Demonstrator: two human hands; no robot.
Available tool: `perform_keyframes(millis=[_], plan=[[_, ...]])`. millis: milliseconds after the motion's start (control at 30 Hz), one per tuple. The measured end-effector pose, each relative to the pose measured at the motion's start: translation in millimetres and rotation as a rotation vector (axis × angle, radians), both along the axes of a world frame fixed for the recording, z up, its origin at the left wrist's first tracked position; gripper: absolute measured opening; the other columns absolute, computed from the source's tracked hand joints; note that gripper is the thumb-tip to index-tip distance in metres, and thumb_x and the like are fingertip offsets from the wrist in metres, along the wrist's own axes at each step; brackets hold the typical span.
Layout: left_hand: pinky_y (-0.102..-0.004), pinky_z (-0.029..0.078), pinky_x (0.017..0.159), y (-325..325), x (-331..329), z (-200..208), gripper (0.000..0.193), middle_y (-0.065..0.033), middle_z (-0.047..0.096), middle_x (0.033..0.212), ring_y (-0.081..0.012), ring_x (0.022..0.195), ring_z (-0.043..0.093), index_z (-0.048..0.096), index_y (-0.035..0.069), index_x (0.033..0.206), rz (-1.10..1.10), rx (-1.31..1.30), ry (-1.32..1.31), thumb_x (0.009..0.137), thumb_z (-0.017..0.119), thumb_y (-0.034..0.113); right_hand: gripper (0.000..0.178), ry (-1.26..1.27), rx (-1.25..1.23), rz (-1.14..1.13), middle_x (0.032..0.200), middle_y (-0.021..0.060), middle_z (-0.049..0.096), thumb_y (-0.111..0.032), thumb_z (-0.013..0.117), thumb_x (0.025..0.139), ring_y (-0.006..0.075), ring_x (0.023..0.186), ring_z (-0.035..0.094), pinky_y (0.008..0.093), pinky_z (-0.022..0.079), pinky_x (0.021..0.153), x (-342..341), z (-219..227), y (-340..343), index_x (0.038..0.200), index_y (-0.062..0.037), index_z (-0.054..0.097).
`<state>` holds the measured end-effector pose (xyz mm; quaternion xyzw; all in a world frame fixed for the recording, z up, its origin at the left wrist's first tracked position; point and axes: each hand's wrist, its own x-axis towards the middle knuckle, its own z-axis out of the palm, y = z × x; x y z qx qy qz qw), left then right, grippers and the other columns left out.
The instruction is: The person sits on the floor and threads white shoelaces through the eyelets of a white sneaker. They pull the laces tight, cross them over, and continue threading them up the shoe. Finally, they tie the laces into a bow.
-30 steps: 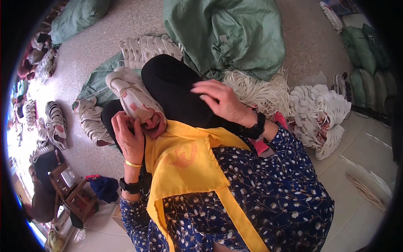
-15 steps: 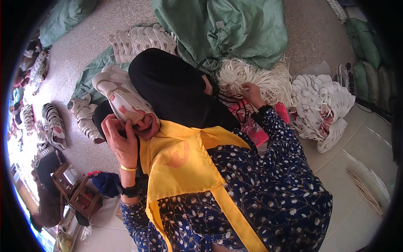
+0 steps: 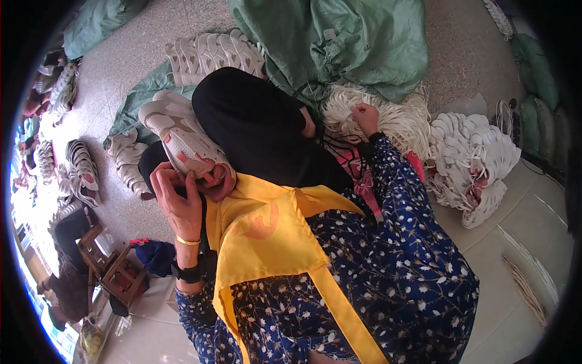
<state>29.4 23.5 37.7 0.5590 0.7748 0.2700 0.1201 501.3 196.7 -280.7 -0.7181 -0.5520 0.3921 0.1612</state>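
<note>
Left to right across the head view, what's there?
Nested row of white shoe uppers, pink-trimmed white mesh shoe with left hand at its opening, right hand over white strands, heap of white shoe uppers, green fabric sacks.

No words or numbers can be read: the yellow apron (image 3: 291,258) bears a rounded orange emblem (image 3: 271,222) on its front, and the large green sack (image 3: 382,39) carries a small pale label-like patch (image 3: 329,34), illegible at this size.
</note>
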Motion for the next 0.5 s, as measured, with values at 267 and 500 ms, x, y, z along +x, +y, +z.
perform_keyframes(millis=[267,500], plan=[[-0.0351,0.054,0.073,-1.0,2.5,-1.4,0.025,-0.0162,0.055,0.112,-0.0284,0.086,0.062,0.053,-0.005,0.105,0.048,0.002,-0.072,0.084,0.068,-0.004,0.013,0.548,-0.007,-0.071,0.091,0.0094,0.073,-0.013,0.064,0.101,0.0146,0.075,0.070,0.0288,0.060,0.071,-13.4,113.0,24.8,0.098,0.0000,0.064],[-0.0336,0.054,0.072,-5.4,-4.3,-6.0,0.028,-0.0140,0.054,0.110,-0.0262,0.083,0.063,0.054,-0.004,0.109,0.028,0.034,-0.097,0.085,0.069,-0.004,0.018,0.661,0.140,0.006,0.088,0.0057,0.072,-0.021,0.067,0.101,0.0086,0.070,0.065,0.0253,0.055,0.065,-84.9,256.0,44.4,0.098,-0.0037,0.065]])
